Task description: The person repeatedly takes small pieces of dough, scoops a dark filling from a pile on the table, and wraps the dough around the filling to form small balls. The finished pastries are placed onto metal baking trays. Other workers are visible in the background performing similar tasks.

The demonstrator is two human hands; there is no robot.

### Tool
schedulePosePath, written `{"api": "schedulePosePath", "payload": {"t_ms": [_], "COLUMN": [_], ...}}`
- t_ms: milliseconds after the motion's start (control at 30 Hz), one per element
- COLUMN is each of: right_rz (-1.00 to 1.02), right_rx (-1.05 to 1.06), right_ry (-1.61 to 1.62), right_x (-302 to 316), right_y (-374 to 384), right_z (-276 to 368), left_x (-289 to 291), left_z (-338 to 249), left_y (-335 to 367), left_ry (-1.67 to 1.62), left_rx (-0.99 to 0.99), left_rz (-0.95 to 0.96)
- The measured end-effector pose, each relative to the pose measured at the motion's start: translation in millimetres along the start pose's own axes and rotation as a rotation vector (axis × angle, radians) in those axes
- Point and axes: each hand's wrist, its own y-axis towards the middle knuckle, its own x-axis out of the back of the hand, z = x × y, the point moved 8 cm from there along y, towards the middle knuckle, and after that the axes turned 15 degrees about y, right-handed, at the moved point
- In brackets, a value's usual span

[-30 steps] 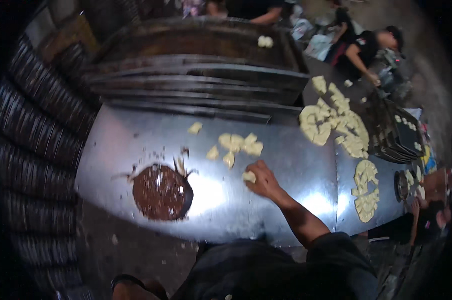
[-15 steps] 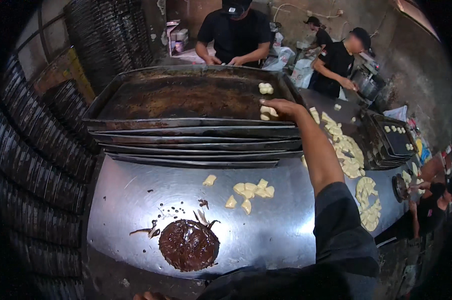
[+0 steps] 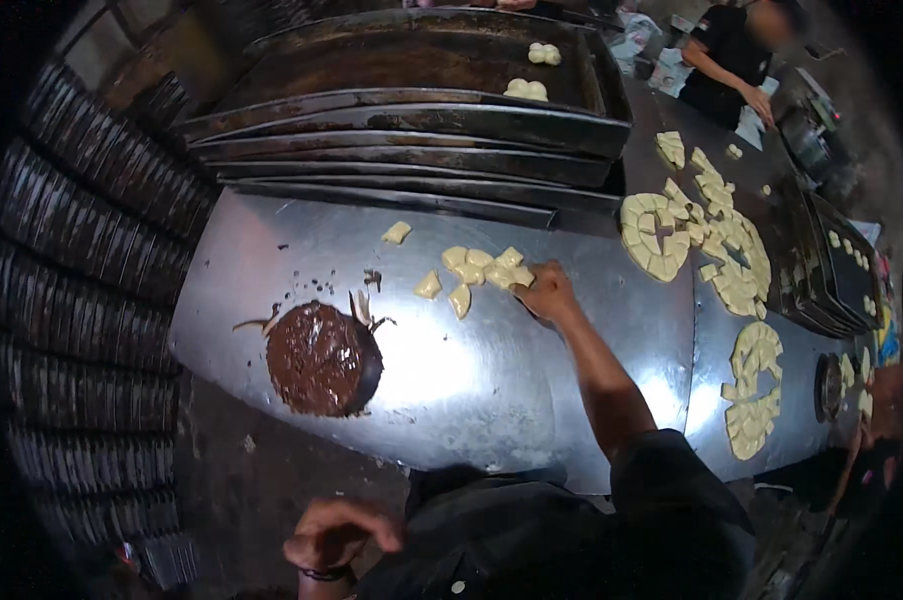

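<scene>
My right hand [image 3: 550, 293] is at the right end of a small cluster of pale dough pieces [image 3: 469, 266] on the metal table. Its thumb and fingers close around the edge of the rightmost piece. My left hand [image 3: 337, 532] hangs low in front of my body, off the table, its fingers loosely bent and apart, holding nothing. To the left on the table sits a round tub of glossy brown chocolate filling [image 3: 322, 358], with dark smears beside it. Two clumps of dough balls [image 3: 527, 90] rest in the top baking tray [image 3: 342, 95] of the stack.
Cut rings of dough [image 3: 656, 237] cover the table's right side. More stacked trays [image 3: 822, 265] stand beyond them. Racks of dark trays [image 3: 87, 330] line the left. Across the table a co-worker in black [image 3: 717, 60] reaches toward a metal pot [image 3: 804, 135].
My right hand has drawn back from the tray to the table dough, leaving a clump in the tray. My left hand has come further into view. The view has tilted down.
</scene>
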Motion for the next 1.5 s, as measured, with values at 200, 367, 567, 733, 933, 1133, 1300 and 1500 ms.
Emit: {"api": "schedulePosePath", "payload": {"t_ms": [200, 367, 567, 733, 933, 1133, 1300, 1500], "right_rz": [0.16, -0.09, 0.322, 0.654, 1.174, 1.134, 0.663, 0.705], "right_rx": [-0.253, -0.574, -0.598, -0.574, -0.946, -0.123, 0.722, 0.726], "right_ry": [0.44, 1.195, 1.074, 1.408, 1.36, 0.745, 0.177, 0.068], "right_x": [-30, 42, 55, 3, -43, -109, -117, -141], "right_y": [-1, -78, -173, -207, -235, -182, -117, -115], "right_z": [-36, -56, 19, 159, 218, 266, 317, 301], "left_x": [-38, -18, 21, 31, 72, 137, 187, 197], "left_z": [59, 119, 179, 159, 122, 145, 136, 131], "left_y": [27, 17, 43, 53, 7, -50, -113, -136], "left_ry": [0.152, 0.003, 0.415, 0.469, 1.009, 0.16, 0.193, 0.063], "left_rx": [0.125, 0.227, 0.233, 0.032, -0.13, 0.029, 0.129, 0.13], "left_rz": [-0.171, -0.354, -0.665, -0.915, -0.945, -0.969, -1.063, -1.065]}}
